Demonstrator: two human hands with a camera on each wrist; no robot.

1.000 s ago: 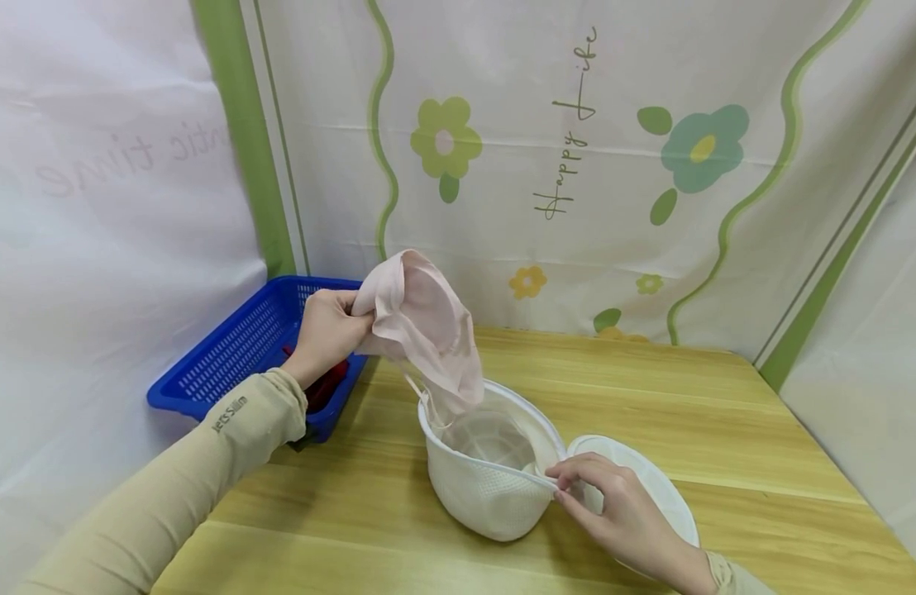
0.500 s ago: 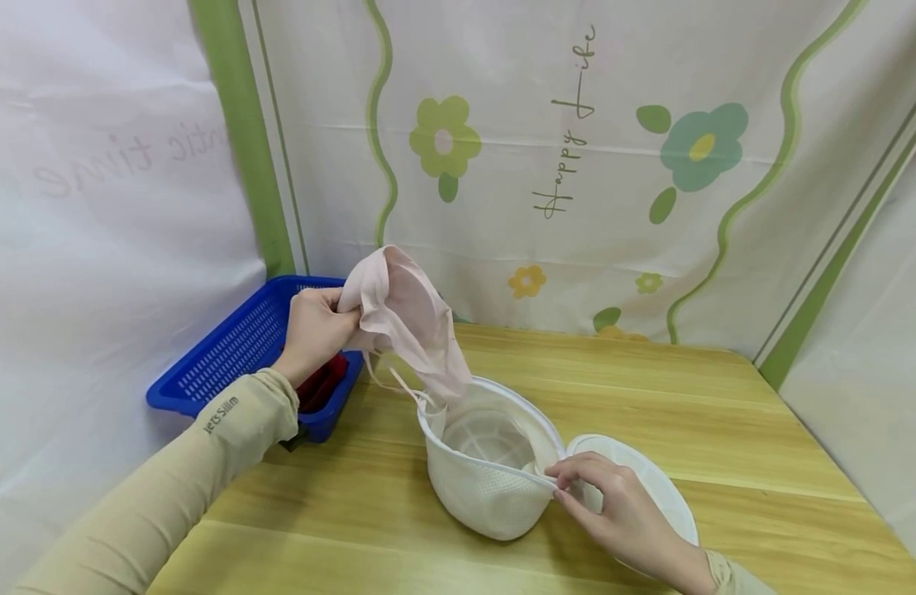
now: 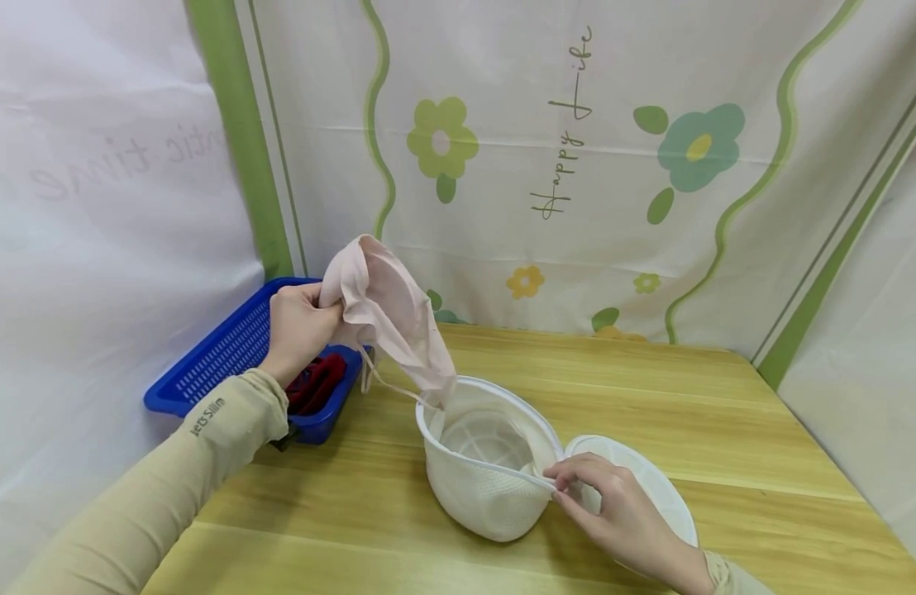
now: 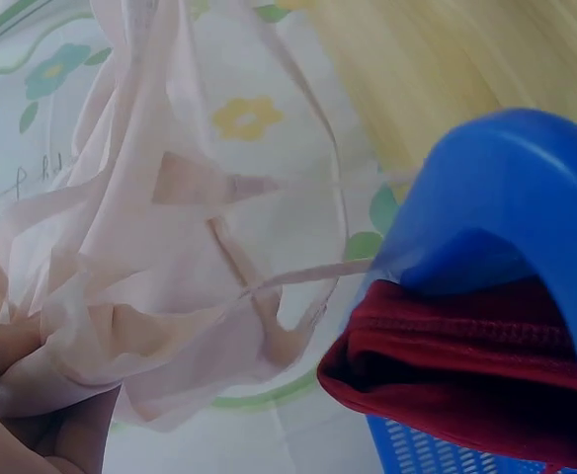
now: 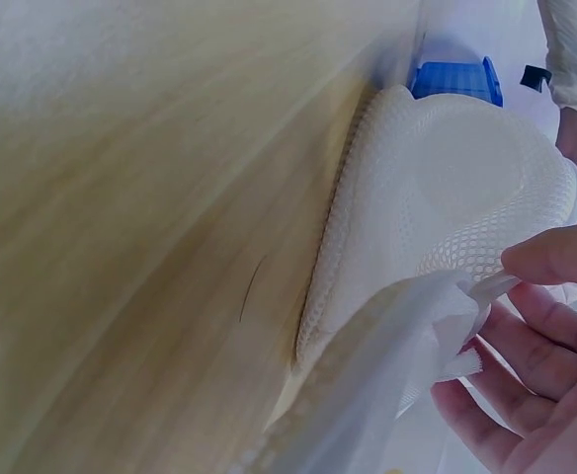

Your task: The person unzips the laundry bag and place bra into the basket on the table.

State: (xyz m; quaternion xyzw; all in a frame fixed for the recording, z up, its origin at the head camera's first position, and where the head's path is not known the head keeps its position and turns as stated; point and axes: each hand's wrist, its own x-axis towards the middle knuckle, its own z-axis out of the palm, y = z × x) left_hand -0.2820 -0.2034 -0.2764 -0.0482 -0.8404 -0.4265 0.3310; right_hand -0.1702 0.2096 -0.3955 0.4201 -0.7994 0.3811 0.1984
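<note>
In the head view my left hand (image 3: 298,326) grips a pale pink bra (image 3: 398,314) by its upper end, above the near right corner of the basket. The bra hangs slanting, its lower end at the left rim of a white mesh laundry bag (image 3: 488,500). Thin straps (image 4: 318,272) dangle from it in the left wrist view. My right hand (image 3: 614,512) pinches the bag's zip edge, thumb against fingers, as the right wrist view (image 5: 545,346) also shows. The bag stands with its mouth spread wide, and its round lid (image 3: 651,479) lies folded back to the right, partly behind my right hand.
A blue perforated basket (image 3: 227,351) stands at the left of the wooden table (image 3: 726,413). Dark red cloth (image 4: 456,346) lies in it, bunched at the near right end. Printed curtains (image 3: 503,165) rise behind the table and along both sides.
My left hand has moved left with the bra, drawing its lower end from over the bag's mouth to the left rim. More red cloth shows in the basket. My right hand keeps its place.
</note>
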